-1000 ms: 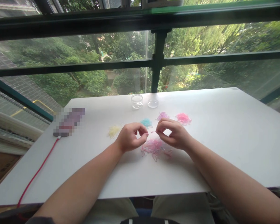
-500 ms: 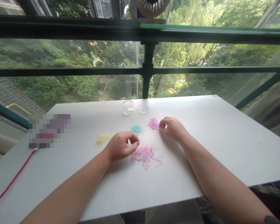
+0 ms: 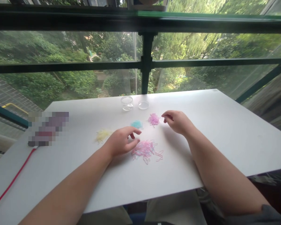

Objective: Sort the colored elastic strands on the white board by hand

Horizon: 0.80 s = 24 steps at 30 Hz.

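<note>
On the white table (image 3: 121, 187) lies a mixed, mostly pink pile of thin bands (image 3: 145, 151). My left hand (image 3: 124, 140) hovers at its left edge, thumb and fingers apart, holding nothing. Just right of a small magenta-pink pile (image 3: 153, 119) is my right hand (image 3: 176, 121), its index finger and thumb apart with nothing visible between them. A light blue pile (image 3: 137, 124) sits beyond my left hand, and a pale yellow pile (image 3: 103, 135) is to its left.
A clear round container (image 3: 127, 103) and a clear shallow dish (image 3: 143, 105) stand near the table's far edge. A blurred-out object (image 3: 48, 129) with a red cord (image 3: 14, 179) lies at the left. Green railings (image 3: 145, 64) and glass rise behind the table.
The thumb and index finger of my left hand have parted. My right hand has opened and drawn slightly away to the right from the magenta-pink pile. The view has tilted a little downward.
</note>
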### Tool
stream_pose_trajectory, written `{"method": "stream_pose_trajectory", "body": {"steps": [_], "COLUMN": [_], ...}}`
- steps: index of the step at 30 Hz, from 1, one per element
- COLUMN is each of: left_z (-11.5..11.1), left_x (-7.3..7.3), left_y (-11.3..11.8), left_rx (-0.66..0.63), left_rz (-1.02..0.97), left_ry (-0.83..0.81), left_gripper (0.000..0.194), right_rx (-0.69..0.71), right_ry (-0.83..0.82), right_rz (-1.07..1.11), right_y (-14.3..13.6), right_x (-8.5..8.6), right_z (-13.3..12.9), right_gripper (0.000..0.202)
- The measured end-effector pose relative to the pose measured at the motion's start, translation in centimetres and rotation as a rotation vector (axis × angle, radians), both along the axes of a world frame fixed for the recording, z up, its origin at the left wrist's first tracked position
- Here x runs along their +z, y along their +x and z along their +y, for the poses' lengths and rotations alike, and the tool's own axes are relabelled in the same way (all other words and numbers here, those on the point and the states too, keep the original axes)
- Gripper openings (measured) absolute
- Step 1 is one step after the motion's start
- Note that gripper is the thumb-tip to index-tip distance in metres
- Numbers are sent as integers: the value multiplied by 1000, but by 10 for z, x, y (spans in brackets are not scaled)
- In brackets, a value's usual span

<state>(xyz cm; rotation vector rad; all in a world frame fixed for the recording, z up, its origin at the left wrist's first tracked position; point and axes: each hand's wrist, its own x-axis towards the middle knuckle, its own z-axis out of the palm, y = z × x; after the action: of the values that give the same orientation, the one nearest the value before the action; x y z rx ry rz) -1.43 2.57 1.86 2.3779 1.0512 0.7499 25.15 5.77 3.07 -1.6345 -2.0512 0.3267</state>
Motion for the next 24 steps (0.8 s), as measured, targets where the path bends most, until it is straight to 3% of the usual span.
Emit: {"method": "stream_pose_trajectory", "body": {"steps": [5, 8, 17, 24], "left_z": [-2, -2, 1, 0], "left_x": [1, 0, -4, -5], "left_y": [2, 2, 2, 2], "left_rx": [-70, -72, -72, -55], "left_rz": [91, 99, 61, 24], "left_ry": [-52, -66, -108, -103], "left_gripper": [28, 26, 19, 19], "right_rx": [369, 486, 550, 516], "right_ry": [-213, -274, -237, -262], "right_rz": [-56, -61, -64, -87], "right_y": [-14, -22, -29, -27], "right_x": [2, 3, -5, -1], "right_z": [-15, -21, -20, -20], "right_gripper": [17, 20, 13, 13]}}
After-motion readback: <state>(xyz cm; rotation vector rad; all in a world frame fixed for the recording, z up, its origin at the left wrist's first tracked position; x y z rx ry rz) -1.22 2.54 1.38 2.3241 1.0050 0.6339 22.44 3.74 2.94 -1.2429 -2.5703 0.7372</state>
